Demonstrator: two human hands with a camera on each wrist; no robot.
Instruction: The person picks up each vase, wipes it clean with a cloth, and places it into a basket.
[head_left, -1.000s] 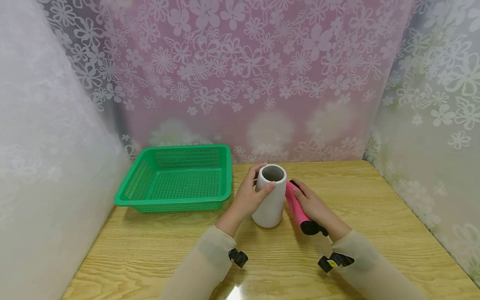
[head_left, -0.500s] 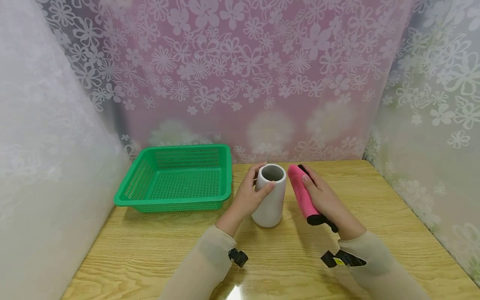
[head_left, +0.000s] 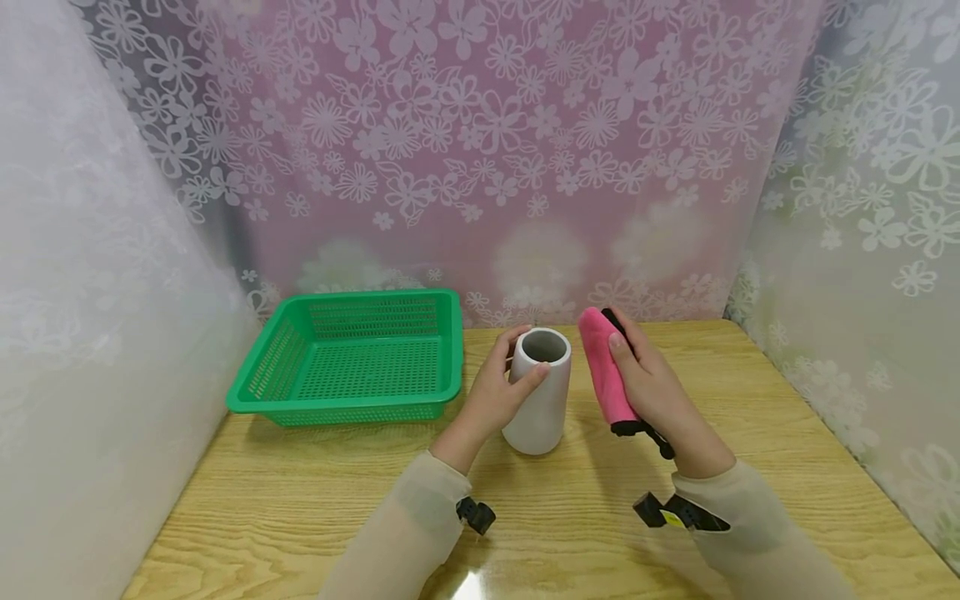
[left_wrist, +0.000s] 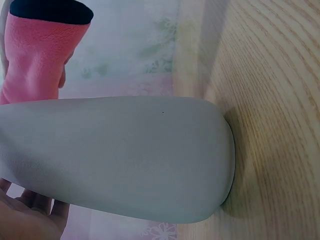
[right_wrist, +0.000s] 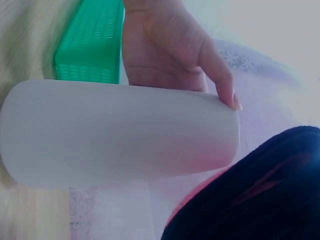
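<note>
A white vase (head_left: 538, 392) stands upright on the wooden table (head_left: 750, 417), mouth open to the top. My left hand (head_left: 501, 385) grips it near the neck, thumb across the front; the left wrist view shows its pale body (left_wrist: 120, 155) close up. My right hand (head_left: 651, 387) holds a pink roll with a black end (head_left: 609, 375) tilted above the table, just right of the vase and level with its mouth. In the right wrist view the vase (right_wrist: 120, 132) lies across the frame, the left hand (right_wrist: 170, 45) behind it and the roll's dark end (right_wrist: 260, 195) at bottom right.
A green mesh basket (head_left: 352, 358) with nothing in it sits on the table to the left of the vase. Flowered curtains close in the back and both sides. Bare wood runs along the near edge and the right.
My right hand has lifted the pink roll off the table beside the vase, up and slightly away toward the back. The left hand and vase have stayed still.
</note>
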